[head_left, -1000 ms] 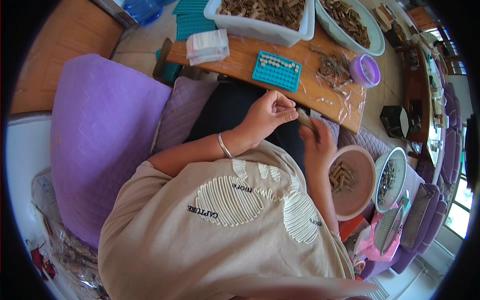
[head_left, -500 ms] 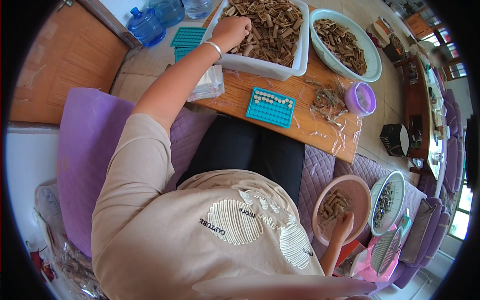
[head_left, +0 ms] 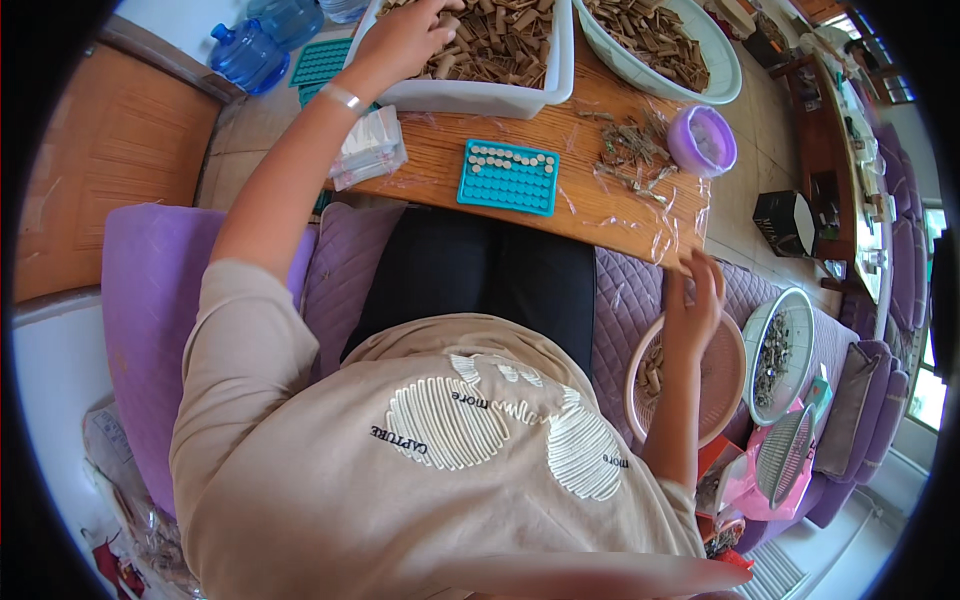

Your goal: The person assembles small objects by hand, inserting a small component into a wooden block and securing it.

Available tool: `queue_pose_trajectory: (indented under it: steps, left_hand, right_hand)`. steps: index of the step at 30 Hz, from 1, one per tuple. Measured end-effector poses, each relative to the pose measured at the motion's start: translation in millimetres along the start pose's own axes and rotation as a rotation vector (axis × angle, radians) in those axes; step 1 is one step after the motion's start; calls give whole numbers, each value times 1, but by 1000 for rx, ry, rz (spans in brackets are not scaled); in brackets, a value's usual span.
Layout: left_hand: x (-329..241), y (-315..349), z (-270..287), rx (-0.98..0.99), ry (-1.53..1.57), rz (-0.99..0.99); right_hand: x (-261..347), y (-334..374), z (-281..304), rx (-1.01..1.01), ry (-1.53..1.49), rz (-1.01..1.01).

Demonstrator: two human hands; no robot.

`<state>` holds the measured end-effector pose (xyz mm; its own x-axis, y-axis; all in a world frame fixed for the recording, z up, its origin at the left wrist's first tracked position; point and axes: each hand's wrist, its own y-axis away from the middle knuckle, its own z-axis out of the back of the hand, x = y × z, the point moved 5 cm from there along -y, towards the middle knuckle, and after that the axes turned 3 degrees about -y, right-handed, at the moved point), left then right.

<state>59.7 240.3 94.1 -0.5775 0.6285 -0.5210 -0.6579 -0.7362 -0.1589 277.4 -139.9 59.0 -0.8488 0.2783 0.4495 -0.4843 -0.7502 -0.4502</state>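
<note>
My left hand [head_left: 405, 42] is over the left side of a white rectangular bin [head_left: 548, 98], its fingers apart. Brown, dry, bark-like curled pieces [head_left: 495, 45] fill the bin. Nothing shows in that hand's grip. My right hand [head_left: 695, 305] hangs above a pink plastic basket [head_left: 735, 385], fingers spread and apparently holding nothing. More brown pieces [head_left: 650, 375] lie in that basket, partly hidden by the hand and forearm. On the wooden table [head_left: 420, 165] a teal tray [head_left: 507, 178] with rows of round pockets has pale round pieces along its upper rows.
A pale green basket [head_left: 735, 80] of brown pieces stands right of the bin. A purple tub [head_left: 702, 140] sits by scattered dry scraps [head_left: 635, 150] and clear wrappers. Clear plastic packets [head_left: 370, 150] lie at the table's left. Another green basket [head_left: 800, 370] rests on the sofa.
My right hand has risen out of the pink basket toward the table edge, its fingers opening. My left hand's fingers have spread over the bin. The whole view has shifted slightly.
</note>
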Motion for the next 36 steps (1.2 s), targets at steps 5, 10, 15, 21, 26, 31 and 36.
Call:
queue_pose_trajectory:
  steps: [5,10,15,21,26,31,36]
  left_hand:
    - [-34,134,-51,801,885,-57]
    - [-41,255,-128,829,782,-61]
    - [-48,265,-112,667,622,-34]
    - [-31,281,-113,547,677,145]
    - [-9,278,-136,366,1390,697]
    - [-67,223,-123,282,1418,363]
    - [-98,202,-113,23,980,52]
  right_hand:
    - [6,-64,-56,21,-230,-71]
    - [2,-123,-129,58,51,127]
    - [-1,-147,-188,167,427,156]
    - [6,-174,-125,10,-348,-138]
    - [2,-147,-94,76,-1383,-369]
    - [46,-51,-98,133,-1587,-598]
    - [80,19,-102,147,-1672,-744]
